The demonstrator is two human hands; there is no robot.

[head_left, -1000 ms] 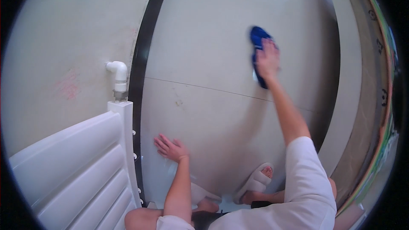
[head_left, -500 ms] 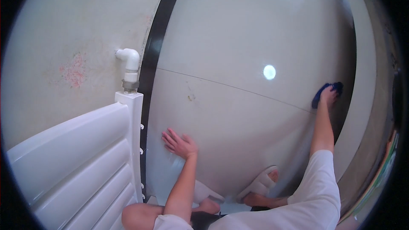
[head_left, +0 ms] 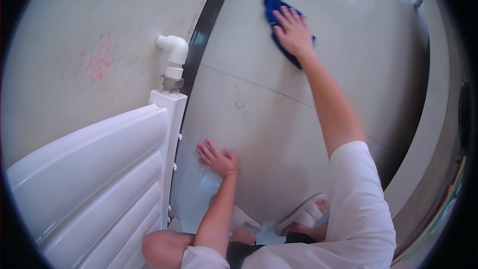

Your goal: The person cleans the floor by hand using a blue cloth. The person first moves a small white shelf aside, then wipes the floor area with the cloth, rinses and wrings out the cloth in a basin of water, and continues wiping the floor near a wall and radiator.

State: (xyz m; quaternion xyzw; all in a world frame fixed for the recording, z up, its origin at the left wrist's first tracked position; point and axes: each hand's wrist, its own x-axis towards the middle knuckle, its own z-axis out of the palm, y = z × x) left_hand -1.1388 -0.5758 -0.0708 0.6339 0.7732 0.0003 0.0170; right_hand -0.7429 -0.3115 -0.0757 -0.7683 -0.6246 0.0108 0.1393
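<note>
A person crouches on a pale glossy tiled floor (head_left: 279, 134), seen from above; the right hand (head_left: 294, 32) lies flat with fingers spread on a crumpled dark blue cleaning cloth (head_left: 277, 15), pressing it to the tile far out in front, arm at full stretch; the left hand (head_left: 217, 158) rests open, palm down and empty, on the tile close to the knees, bracing the body. The two hands are well apart. A white ribbed panel radiator (head_left: 94, 179) stands at the left, with a white elbow pipe fitting (head_left: 173, 52) above its corner; a faint pink smear (head_left: 97, 62) marks the grey wall beside it. To wipe well, keeping the palm flat over the cloth and overlapping strokes would likely serve; small yellowish specks (head_left: 240, 104) lie between the hands. No packages, labels or signs are legible; only a blurred coloured strip at the lower right rim.
</note>
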